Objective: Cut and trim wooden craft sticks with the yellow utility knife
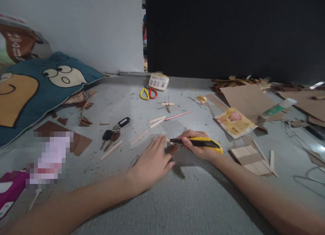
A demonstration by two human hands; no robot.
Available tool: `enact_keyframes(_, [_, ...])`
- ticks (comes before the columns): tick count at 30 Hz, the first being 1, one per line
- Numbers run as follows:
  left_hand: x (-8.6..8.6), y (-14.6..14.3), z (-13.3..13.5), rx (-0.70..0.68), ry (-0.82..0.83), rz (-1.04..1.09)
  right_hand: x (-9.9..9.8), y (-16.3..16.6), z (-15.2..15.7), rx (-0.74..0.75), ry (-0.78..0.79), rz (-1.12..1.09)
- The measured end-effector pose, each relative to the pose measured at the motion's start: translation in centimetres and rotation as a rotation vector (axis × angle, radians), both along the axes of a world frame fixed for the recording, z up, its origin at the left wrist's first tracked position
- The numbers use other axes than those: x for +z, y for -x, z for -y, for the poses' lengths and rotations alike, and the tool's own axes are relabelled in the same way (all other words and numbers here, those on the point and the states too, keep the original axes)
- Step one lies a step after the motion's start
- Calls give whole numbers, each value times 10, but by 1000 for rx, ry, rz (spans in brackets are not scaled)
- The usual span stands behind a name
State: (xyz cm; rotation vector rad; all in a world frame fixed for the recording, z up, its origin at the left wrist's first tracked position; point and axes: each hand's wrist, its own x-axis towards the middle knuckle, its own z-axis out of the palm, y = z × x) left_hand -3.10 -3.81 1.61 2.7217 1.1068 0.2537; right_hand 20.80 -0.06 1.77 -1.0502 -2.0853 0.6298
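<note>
My right hand (195, 143) is closed around a yellow and black utility knife (203, 143). The knife's dark front end points left, just short of my left fingertips. Palm down on the grey floor, my left hand (153, 159) lies with its fingers stretched out. A pale sliver of wooden stick (168, 139) shows between those fingertips and the knife; how far it runs under the fingers is hidden. Close to both hands is a small brown scrap (174, 149). Ahead lie loose craft sticks (157, 121), a pink striped pencil (177, 116) and small crossed sticks (168, 103).
Keys (111, 135) lie to the left, near a blue cushion (58, 79). Scissors with yellow and red handles (149, 93) are farther ahead. On the right are a banded bundle of craft sticks (247, 159), a yellow packet (235, 122), a glue stick (278, 108) and cardboard (246, 99).
</note>
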Motion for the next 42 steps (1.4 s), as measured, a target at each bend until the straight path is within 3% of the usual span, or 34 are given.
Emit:
enact_keyframes(5, [-2,-1,0,7,1,-2,-4,1,1,2,26,-11])
enact_keyframes(10, [-2,-2,2,23,-1,7,-8,2,0,74,-53,-24])
enact_keyframes(13, [0,-4,2,25,-6,-2,-6,4,-1,135,-87,-10])
enact_keyframes(19, [3,-5,2,12,-13,-45,3,9,-1,96,-42,1])
enact_keyframes(27, [2,-5,4,16,-26,-58,14,11,-1,-27,243,-143])
enact_keyframes(31, [-2,-5,5,27,-36,-51,9,17,2,-99,377,-281])
enact_keyframes(42, [-2,-7,6,29,-59,-53,-4,24,0,-181,569,-550])
